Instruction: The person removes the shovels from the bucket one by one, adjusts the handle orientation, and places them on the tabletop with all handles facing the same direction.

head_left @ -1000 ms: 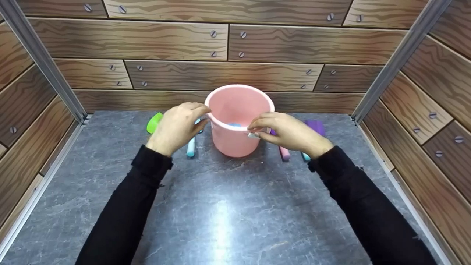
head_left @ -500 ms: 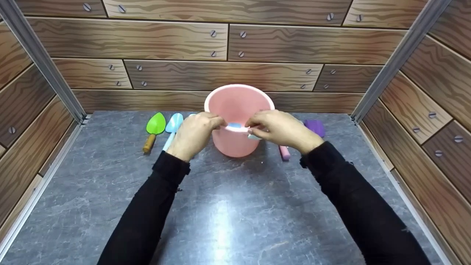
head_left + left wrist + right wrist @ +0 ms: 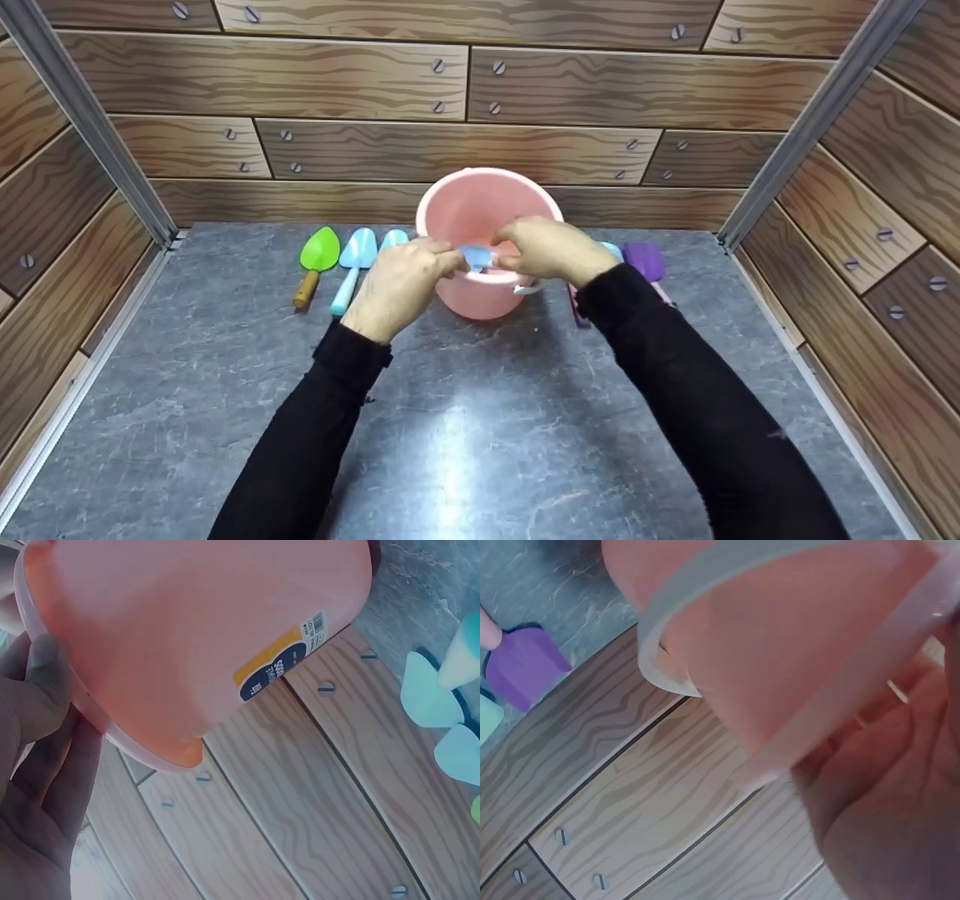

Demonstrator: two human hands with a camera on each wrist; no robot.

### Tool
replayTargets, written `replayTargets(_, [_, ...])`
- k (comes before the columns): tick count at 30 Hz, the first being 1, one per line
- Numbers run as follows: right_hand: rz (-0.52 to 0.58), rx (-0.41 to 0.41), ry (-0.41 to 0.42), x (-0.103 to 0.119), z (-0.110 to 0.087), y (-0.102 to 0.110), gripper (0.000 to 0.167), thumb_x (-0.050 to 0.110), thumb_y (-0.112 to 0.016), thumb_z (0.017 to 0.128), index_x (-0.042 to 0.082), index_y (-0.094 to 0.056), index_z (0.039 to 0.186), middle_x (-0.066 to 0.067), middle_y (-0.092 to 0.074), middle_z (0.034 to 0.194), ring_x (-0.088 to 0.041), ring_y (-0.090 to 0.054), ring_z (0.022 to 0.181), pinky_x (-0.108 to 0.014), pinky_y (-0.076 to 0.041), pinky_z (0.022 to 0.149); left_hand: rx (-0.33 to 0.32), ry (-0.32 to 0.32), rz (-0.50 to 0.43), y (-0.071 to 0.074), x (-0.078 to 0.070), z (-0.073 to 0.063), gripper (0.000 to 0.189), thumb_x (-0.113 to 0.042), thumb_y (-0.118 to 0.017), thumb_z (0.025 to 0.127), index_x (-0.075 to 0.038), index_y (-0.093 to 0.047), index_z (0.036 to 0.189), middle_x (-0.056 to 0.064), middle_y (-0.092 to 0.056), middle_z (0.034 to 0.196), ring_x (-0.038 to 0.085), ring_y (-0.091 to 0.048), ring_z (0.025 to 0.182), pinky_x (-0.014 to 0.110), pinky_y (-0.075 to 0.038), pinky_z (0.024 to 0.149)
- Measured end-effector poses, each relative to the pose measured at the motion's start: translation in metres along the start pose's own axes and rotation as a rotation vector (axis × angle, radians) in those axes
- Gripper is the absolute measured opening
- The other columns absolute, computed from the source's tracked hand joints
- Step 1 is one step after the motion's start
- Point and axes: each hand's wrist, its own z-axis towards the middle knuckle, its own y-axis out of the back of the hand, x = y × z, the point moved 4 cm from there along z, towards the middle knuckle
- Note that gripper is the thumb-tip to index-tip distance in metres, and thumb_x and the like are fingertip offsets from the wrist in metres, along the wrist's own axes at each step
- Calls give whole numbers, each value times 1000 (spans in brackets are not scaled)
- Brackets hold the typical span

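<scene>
A pink bucket (image 3: 480, 304) stands upright against the back wall, its whitish handle (image 3: 529, 289) hanging on the near right side. My left hand (image 3: 401, 281) grips the bucket's near left rim, and the left wrist view shows the thumb pressed against that rim. Over the rim on the other side reaches my right hand (image 3: 551, 247), fingers inside the bucket. Between both hands a light-blue object (image 3: 477, 257) shows in the bucket; its kind is unclear. Whether my right fingers hold it is hidden. The left wrist view also shows a printed label (image 3: 281, 660) on the bucket.
Left of the bucket lie a green trowel (image 3: 319, 251) with a brown handle and light-blue trowels (image 3: 358, 251). On the right lie a purple shovel (image 3: 643, 261) and a light-blue tool (image 3: 611, 249). Wood-patterned walls (image 3: 375, 82) close in the grey floor (image 3: 465, 420).
My left hand moved right onto the near rim, uncovering the trowels. My right hand moved left and deeper over the rim into the bucket. More of the light-blue object shows now.
</scene>
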Motion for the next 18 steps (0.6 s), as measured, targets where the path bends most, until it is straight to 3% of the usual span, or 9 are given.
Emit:
replayTargets(2, [-27, 64, -28, 1, 5, -2, 47, 30, -74, 111, 7, -76, 151, -19, -80, 147, -39, -74, 137, -58, -57, 125, -8, -10, 20, 0, -3, -1, 12, -13, -86, 96, -19, -85, 106, -5, -87, 108, 22, -86, 104, 42, -72, 74])
replayTargets(6, [-90, 167, -85, -1, 13, -10, 45, 26, -76, 103, 10, -78, 144, -15, -83, 134, -32, -74, 115, -52, -63, 107, -15, -36, 36, 1, -10, 0, 11, -12, -85, 96, -19, -84, 104, -5, -87, 107, 23, -85, 103, 41, -72, 77])
replayTargets(11, [-88, 287, -166, 1, 16, -17, 53, 12, -72, 103, 14, -74, 156, -15, -78, 154, -29, -70, 120, -47, -61, 100, -3, -43, 24, 3, -14, 2, 13, -9, -86, 95, -18, -85, 105, -5, -87, 105, 23, -84, 102, 40, -71, 80])
replayTargets(14, [-77, 296, -112, 0, 19, -22, 57, 4, -73, 101, 18, -76, 156, -15, -79, 152, -27, -67, 117, -41, -55, 94, -2, -44, 13, 3, -15, 3, 15, -6, -87, 94, -18, -85, 104, -5, -87, 103, 23, -84, 100, 39, -71, 79])
replayTargets(18, [-58, 239, -55, -3, 24, -25, 52, 1, -78, 96, 15, -82, 145, -17, -83, 135, -28, -66, 106, -38, -53, 89, -1, -51, -7, 2, -14, 4, 15, -7, -87, 93, -17, -86, 105, -4, -87, 102, 23, -83, 99, 38, -70, 79])
